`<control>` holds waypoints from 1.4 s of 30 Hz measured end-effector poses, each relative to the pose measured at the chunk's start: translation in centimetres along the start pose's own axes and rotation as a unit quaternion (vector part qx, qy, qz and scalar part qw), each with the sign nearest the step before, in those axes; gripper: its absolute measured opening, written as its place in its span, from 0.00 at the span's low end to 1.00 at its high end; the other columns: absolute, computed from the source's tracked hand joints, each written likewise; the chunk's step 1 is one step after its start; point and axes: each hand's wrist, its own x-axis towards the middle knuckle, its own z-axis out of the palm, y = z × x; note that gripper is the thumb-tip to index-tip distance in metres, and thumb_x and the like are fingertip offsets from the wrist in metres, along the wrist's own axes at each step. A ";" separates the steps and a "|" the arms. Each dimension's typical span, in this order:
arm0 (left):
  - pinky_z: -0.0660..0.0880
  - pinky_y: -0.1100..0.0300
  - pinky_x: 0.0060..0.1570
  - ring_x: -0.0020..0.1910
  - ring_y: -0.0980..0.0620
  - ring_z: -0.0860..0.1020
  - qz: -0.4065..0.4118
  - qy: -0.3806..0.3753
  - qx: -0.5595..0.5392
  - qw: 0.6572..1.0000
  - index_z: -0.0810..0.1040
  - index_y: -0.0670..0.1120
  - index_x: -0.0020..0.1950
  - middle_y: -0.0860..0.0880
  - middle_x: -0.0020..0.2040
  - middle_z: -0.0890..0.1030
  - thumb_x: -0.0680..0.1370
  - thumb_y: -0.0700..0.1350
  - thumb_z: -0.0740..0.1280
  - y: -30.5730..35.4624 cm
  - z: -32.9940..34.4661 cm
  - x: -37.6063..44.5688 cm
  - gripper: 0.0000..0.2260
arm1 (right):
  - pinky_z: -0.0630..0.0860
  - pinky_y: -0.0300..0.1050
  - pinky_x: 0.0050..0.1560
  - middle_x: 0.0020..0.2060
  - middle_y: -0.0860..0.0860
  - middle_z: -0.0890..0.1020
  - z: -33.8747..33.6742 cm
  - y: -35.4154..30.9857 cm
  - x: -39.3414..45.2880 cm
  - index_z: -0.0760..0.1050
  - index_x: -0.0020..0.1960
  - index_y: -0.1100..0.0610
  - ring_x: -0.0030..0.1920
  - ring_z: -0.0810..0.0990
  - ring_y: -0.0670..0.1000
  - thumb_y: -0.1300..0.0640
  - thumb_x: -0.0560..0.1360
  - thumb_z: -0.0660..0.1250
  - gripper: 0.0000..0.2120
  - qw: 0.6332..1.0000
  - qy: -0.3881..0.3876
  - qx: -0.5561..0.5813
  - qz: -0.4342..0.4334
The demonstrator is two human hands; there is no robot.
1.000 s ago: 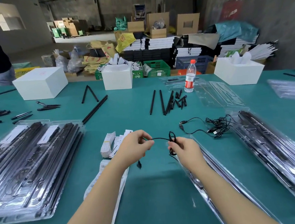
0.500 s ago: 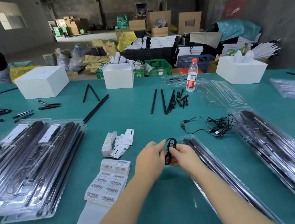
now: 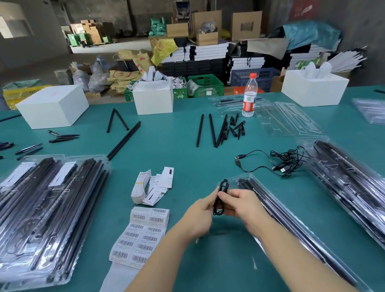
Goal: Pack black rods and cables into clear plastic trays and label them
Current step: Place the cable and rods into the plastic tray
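Both hands hold one coiled black cable [image 3: 221, 197] above the green table. My left hand [image 3: 198, 218] pinches its lower loops and my right hand [image 3: 242, 205] grips it from the right. Under my right forearm lies a clear plastic tray [image 3: 281, 210] with black rods in it. A sheet of barcode labels [image 3: 139, 235] lies left of my hands. Loose black rods [image 3: 215, 130] lie further back at the centre, and a tangle of black cables [image 3: 282, 161] lies to the right.
Stacks of filled clear trays sit at the left [image 3: 38, 215] and right [image 3: 361, 192]. Folded paper cards [image 3: 153, 183] lie near the labels. A water bottle [image 3: 249, 95], empty clear trays [image 3: 286, 120] and three white boxes [image 3: 52, 106] stand toward the far edge.
My hands came together from apart, gathering the stretched cable into a tight coil. They also shifted slightly right, uncovering the label sheet.
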 end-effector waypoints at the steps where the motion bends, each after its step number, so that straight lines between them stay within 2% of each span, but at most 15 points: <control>1: 0.68 0.65 0.28 0.25 0.59 0.68 -0.022 0.004 -0.029 0.999 0.63 0.65 0.76 0.54 0.40 0.75 0.83 0.38 0.52 0.0 0.1 -0.1 0.28 | 0.81 0.44 0.43 0.41 0.58 0.86 0.0 0.0 0.0 0.82 0.47 0.64 0.39 0.84 0.52 0.62 0.78 0.68 0.06 1.000 0.004 0.007 0.000; 4: 0.72 0.64 0.27 0.24 0.52 0.78 -0.046 0.042 -0.051 0.997 0.62 0.56 0.75 0.50 0.39 0.79 0.82 0.43 0.59 0.0 -0.1 -0.7 0.22 | 0.79 0.40 0.37 0.40 0.58 0.86 0.0 -0.1 0.2 0.81 0.46 0.65 0.37 0.84 0.51 0.61 0.78 0.69 0.06 0.999 0.014 0.035 -0.001; 6: 0.75 0.62 0.29 0.27 0.50 0.80 -0.061 0.068 -0.021 0.996 0.70 0.48 0.64 0.50 0.34 0.80 0.80 0.48 0.66 0.0 -0.9 -0.9 0.14 | 0.80 0.40 0.37 0.40 0.57 0.86 -0.2 -0.2 0.4 0.81 0.46 0.65 0.36 0.84 0.51 0.61 0.78 0.70 0.06 0.999 0.018 0.040 -0.002; 8: 0.77 0.60 0.29 0.27 0.51 0.79 -0.090 0.041 0.025 0.995 0.75 0.46 0.53 0.49 0.34 0.80 0.78 0.51 0.69 -0.3 -1.9 -1.1 0.11 | 0.80 0.39 0.36 0.39 0.57 0.86 -0.4 0.0 0.6 0.81 0.46 0.65 0.35 0.83 0.49 0.61 0.78 0.70 0.06 0.999 0.026 0.042 -0.001; 10: 0.72 0.63 0.25 0.26 0.53 0.76 -0.115 0.007 0.029 0.993 0.77 0.45 0.48 0.49 0.34 0.79 0.77 0.52 0.71 -0.8 -3.0 -1.3 0.11 | 0.80 0.39 0.36 0.40 0.56 0.86 -0.7 0.1 0.7 0.81 0.46 0.64 0.35 0.83 0.48 0.61 0.78 0.70 0.06 0.999 0.031 0.038 -0.002; 12: 0.66 0.64 0.25 0.25 0.53 0.71 -0.129 0.026 -0.047 0.990 0.78 0.44 0.47 0.49 0.34 0.77 0.76 0.47 0.74 -1.2 -4.0 -1.3 0.08 | 0.80 0.39 0.36 0.40 0.57 0.87 -0.9 0.2 0.7 0.82 0.47 0.64 0.35 0.83 0.48 0.61 0.78 0.70 0.06 0.999 0.026 0.026 -0.004; 14: 0.69 0.62 0.26 0.27 0.53 0.70 -0.133 0.082 -0.174 0.972 0.79 0.42 0.51 0.46 0.35 0.76 0.73 0.40 0.76 -1.2 -4.6 -1.2 0.10 | 0.80 0.40 0.37 0.40 0.57 0.87 -1.0 0.4 0.6 0.81 0.49 0.65 0.35 0.83 0.49 0.61 0.78 0.70 0.06 1.000 0.016 0.012 -0.005; 17: 0.79 0.61 0.35 0.30 0.53 0.77 -0.108 0.135 -0.400 0.900 0.77 0.39 0.57 0.45 0.40 0.78 0.72 0.33 0.75 -0.6 -4.4 -1.1 0.16 | 0.80 0.42 0.37 0.40 0.57 0.86 -0.6 0.5 0.5 0.81 0.49 0.66 0.34 0.82 0.50 0.62 0.78 0.69 0.07 1.000 -0.004 -0.013 -0.013; 19: 0.81 0.60 0.37 0.31 0.52 0.79 -0.086 0.137 -0.465 0.870 0.77 0.38 0.58 0.44 0.40 0.81 0.73 0.33 0.75 -0.2 -3.9 -1.0 0.15 | 0.80 0.43 0.38 0.40 0.58 0.86 -0.2 0.6 0.4 0.81 0.48 0.66 0.34 0.81 0.50 0.62 0.79 0.68 0.06 0.999 -0.019 -0.033 -0.017; 25: 0.80 0.59 0.40 0.33 0.51 0.78 -0.027 0.132 -0.293 0.947 0.84 0.41 0.49 0.44 0.37 0.81 0.77 0.38 0.72 0.0 -2.4 -1.1 0.03 | 0.81 0.44 0.41 0.40 0.58 0.86 0.2 0.7 0.2 0.83 0.47 0.61 0.39 0.84 0.52 0.64 0.77 0.70 0.03 0.996 -0.045 -0.059 -0.039; 28: 0.82 0.58 0.47 0.38 0.51 0.82 0.008 0.115 -0.220 0.969 0.86 0.43 0.50 0.45 0.40 0.83 0.80 0.34 0.66 0.2 -2.0 -0.7 0.10 | 0.83 0.47 0.44 0.41 0.57 0.87 0.1 0.5 0.3 0.84 0.48 0.60 0.43 0.86 0.55 0.64 0.76 0.71 0.04 0.995 -0.039 -0.066 -0.061; 31: 0.81 0.58 0.51 0.45 0.47 0.86 0.036 0.094 -0.217 0.971 0.86 0.44 0.53 0.44 0.47 0.87 0.79 0.31 0.65 0.5 -1.9 -0.5 0.12 | 0.83 0.48 0.45 0.42 0.56 0.87 0.3 0.3 0.4 0.85 0.51 0.58 0.44 0.86 0.56 0.64 0.75 0.72 0.06 0.993 -0.041 -0.071 -0.080; 36: 0.78 0.63 0.39 0.35 0.55 0.80 0.022 0.178 -0.216 0.960 0.84 0.45 0.45 0.50 0.35 0.83 0.75 0.37 0.74 0.6 -1.6 -0.2 0.03 | 0.83 0.47 0.47 0.40 0.53 0.87 0.3 0.1 0.7 0.86 0.51 0.55 0.41 0.84 0.51 0.60 0.74 0.74 0.06 0.995 -0.011 -0.055 -0.084; 38: 0.79 0.62 0.40 0.36 0.56 0.80 0.026 0.182 -0.224 0.957 0.83 0.45 0.43 0.51 0.35 0.83 0.75 0.37 0.74 0.7 -1.3 -0.2 0.03 | 0.81 0.42 0.47 0.43 0.51 0.87 0.3 0.1 0.8 0.86 0.51 0.53 0.44 0.84 0.48 0.58 0.73 0.75 0.06 0.994 -0.009 -0.062 -0.085; 42: 0.80 0.60 0.42 0.38 0.55 0.80 0.025 0.143 -0.259 0.955 0.83 0.43 0.43 0.50 0.36 0.83 0.75 0.36 0.74 0.5 -1.5 -0.2 0.04 | 0.78 0.40 0.41 0.39 0.52 0.86 0.1 0.1 0.8 0.87 0.48 0.53 0.36 0.78 0.46 0.59 0.74 0.74 0.04 0.994 -0.015 -0.067 -0.080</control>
